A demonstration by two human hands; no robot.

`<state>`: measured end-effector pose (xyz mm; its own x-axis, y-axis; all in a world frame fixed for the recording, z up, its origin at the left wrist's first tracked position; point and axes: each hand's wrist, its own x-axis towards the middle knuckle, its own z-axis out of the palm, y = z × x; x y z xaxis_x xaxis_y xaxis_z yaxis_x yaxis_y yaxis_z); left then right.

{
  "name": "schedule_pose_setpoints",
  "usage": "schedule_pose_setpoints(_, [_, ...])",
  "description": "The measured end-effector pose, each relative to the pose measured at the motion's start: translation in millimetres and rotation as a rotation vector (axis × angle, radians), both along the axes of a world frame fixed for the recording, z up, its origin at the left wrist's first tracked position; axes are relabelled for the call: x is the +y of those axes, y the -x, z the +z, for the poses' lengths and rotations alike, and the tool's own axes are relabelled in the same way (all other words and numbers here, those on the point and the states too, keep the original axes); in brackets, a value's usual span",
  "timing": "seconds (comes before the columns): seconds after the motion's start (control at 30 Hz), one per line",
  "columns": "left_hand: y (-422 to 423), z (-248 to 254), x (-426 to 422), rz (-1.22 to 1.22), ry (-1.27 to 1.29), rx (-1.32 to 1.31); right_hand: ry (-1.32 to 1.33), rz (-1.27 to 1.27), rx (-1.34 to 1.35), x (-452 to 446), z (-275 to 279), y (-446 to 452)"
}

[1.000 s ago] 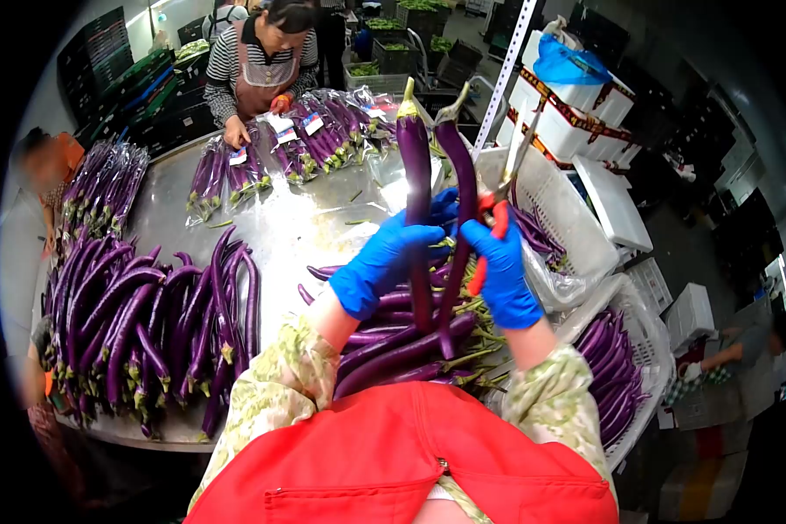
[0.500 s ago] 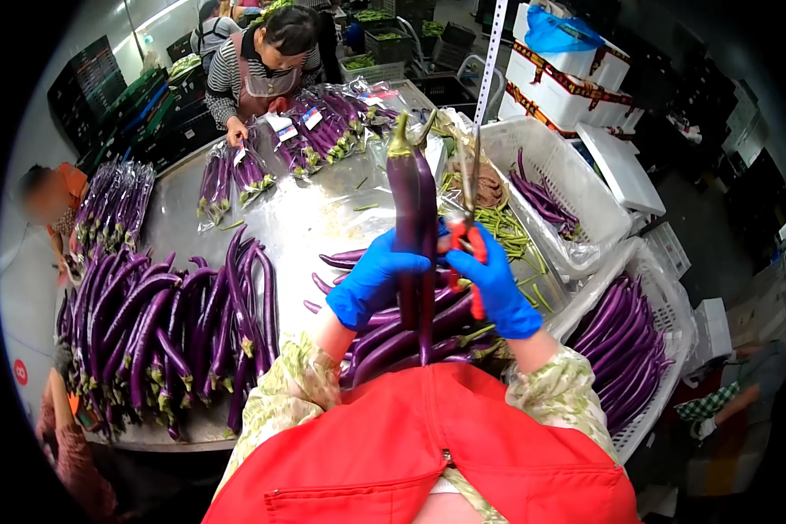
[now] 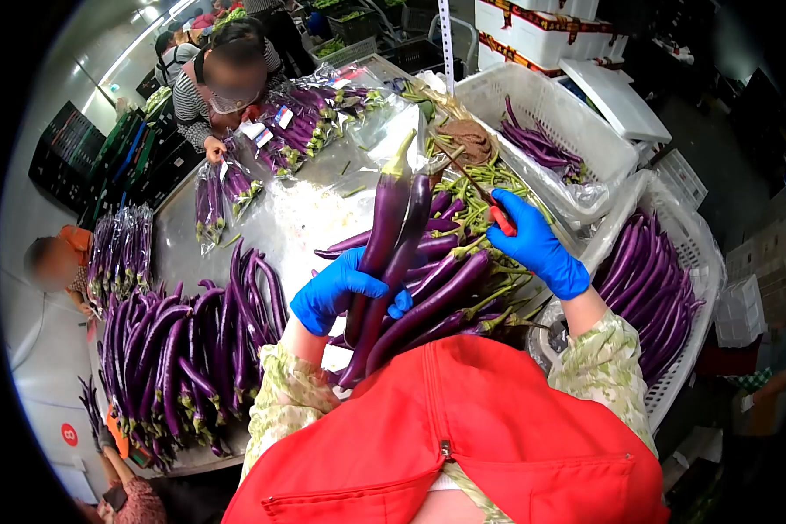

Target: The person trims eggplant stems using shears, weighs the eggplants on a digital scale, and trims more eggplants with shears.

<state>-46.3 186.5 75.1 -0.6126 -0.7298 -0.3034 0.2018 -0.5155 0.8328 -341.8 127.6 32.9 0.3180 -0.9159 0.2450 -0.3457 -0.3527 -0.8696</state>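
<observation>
My left hand [image 3: 334, 293], in a blue glove, is closed around two long purple eggplants [image 3: 388, 218]. They stand tilted, side by side, stem ends up; one has a long green stem and the other's tip is darker. My right hand [image 3: 537, 246], also gloved in blue, grips red-handled scissors [image 3: 501, 218] off to the right, apart from the eggplants. The blades slant up and left over a scatter of cut green stems [image 3: 522, 188]. Beneath and between my hands lies a pile of loose eggplants [image 3: 441, 301].
Many eggplants [image 3: 170, 349] lie in rows on the metal table [image 3: 297, 223] at left. Bagged eggplants [image 3: 301, 131] lie farther back, where a person [image 3: 223, 83] handles a bag. Lined white crates [image 3: 694, 249] of eggplants stand at right. Another person's arms [image 3: 113, 458] show lower left.
The scissors have moved right and down, away from the held eggplants, and their blades now slant left. The eggplants have shifted slightly left and lean more. The view has turned a little.
</observation>
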Motion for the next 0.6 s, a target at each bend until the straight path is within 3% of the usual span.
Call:
schedule_pose_setpoints(0.23, [-0.2, -6.6, 4.6, -0.040, -0.051, 0.002, -0.017, 0.033, 0.005, -1.6, -11.5, -10.2])
schedule_pose_setpoints(0.47, [-11.4, -14.9, 7.3, -0.018, -0.120, -0.071, -0.200, 0.024, 0.216, 2.8, -23.6, 0.2])
schedule_pose_setpoints(0.6, [-16.2, -18.2, 9.3, -0.026, -0.163, -0.107, -0.324, 0.163, -0.032, 3.3, -48.2, 12.0])
